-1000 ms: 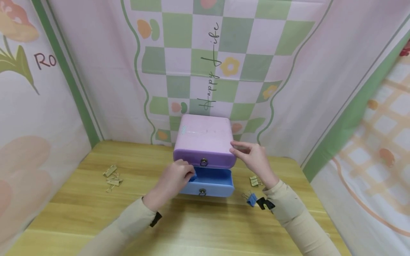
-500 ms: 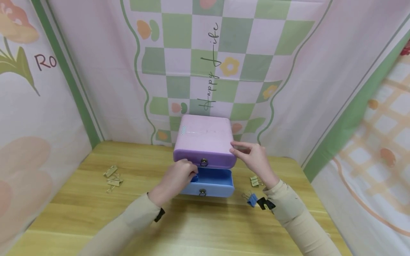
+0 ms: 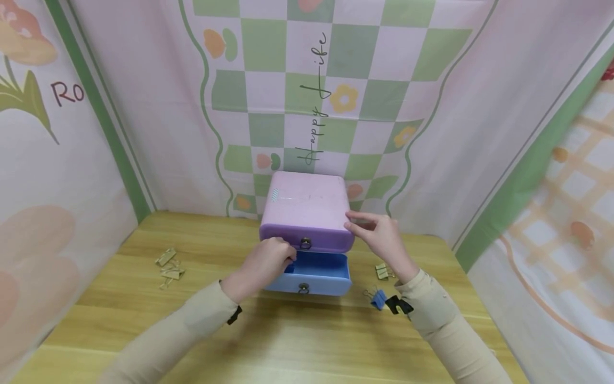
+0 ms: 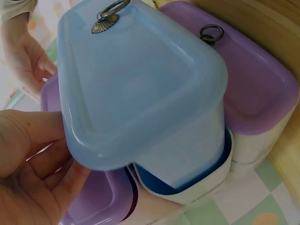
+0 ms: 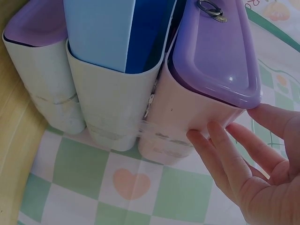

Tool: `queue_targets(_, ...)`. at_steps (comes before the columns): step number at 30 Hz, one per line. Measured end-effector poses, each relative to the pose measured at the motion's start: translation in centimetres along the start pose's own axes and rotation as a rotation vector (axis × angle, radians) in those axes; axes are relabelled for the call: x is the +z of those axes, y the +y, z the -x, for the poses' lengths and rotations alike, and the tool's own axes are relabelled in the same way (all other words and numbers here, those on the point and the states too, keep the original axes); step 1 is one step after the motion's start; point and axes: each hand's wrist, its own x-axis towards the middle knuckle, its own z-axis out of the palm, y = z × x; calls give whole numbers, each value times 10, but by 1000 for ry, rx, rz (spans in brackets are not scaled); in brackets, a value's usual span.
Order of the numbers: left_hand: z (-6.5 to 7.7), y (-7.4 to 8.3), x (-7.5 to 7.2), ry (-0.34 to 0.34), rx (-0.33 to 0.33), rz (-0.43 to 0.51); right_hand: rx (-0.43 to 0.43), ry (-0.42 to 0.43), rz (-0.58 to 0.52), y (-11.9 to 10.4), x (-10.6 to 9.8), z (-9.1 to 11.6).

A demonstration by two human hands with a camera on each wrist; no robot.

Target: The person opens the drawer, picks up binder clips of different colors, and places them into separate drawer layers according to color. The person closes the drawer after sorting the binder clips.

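A small drawer unit has a purple top drawer pushed in and a blue drawer pulled out below it. My left hand reaches over the blue drawer's left side, fingers bent and tips inside. A small dark blue patch shows at those fingertips; I cannot tell whether they hold it. In the left wrist view, the drawer front hides the fingertips. My right hand touches the unit's right front corner with thumb and forefinger. Its other fingers lie spread near the pink casing.
A second purple drawer sits shut below the blue one. Gold binder clips lie on the wooden table at left. Another gold binder clip and a blue binder clip lie at right. A patterned cloth hangs behind.
My left hand has shifted slightly right over the blue drawer and stays there, with the blue patch at its fingertips. My right hand has kept its place at the corner.
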Motion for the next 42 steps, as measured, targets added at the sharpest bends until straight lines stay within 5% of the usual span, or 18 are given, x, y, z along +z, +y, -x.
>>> queue_targets(14, -12, -7, -5, -100, 154, -36, 4, -2, 10, 0, 0, 0)
queue_targets(42, -21, -10, -6, -236, 218, -37, 10, -21, 8, -1, -1, 1)
